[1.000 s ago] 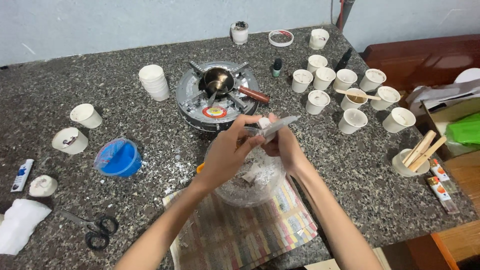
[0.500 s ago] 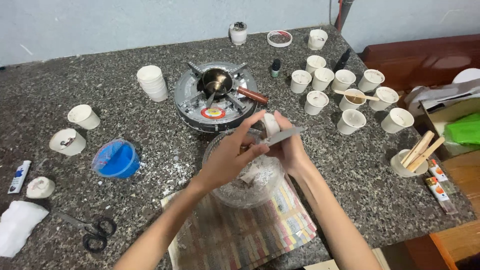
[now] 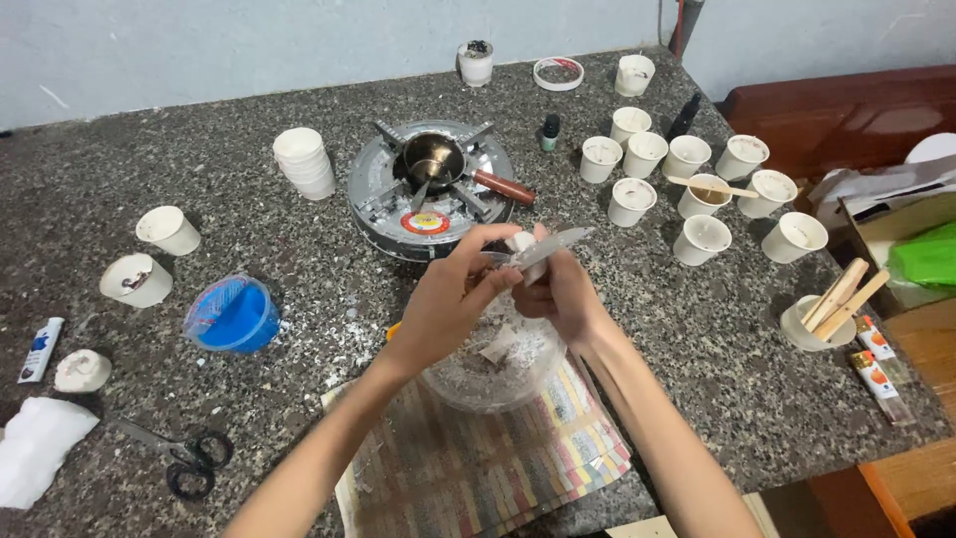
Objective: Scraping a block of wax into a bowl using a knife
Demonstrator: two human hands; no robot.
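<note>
Both hands meet over the glass bowl [image 3: 493,384] — left hand [image 3: 448,304] pinching a knife [image 3: 548,246], right hand [image 3: 560,291] gripping a white lump [image 3: 522,242].

A small white and blue tube [image 3: 39,350] lies at the far left table edge. Two orange and white sachets [image 3: 873,364] lie at right. A round red label [image 3: 425,222] marks the stove's front.
</note>
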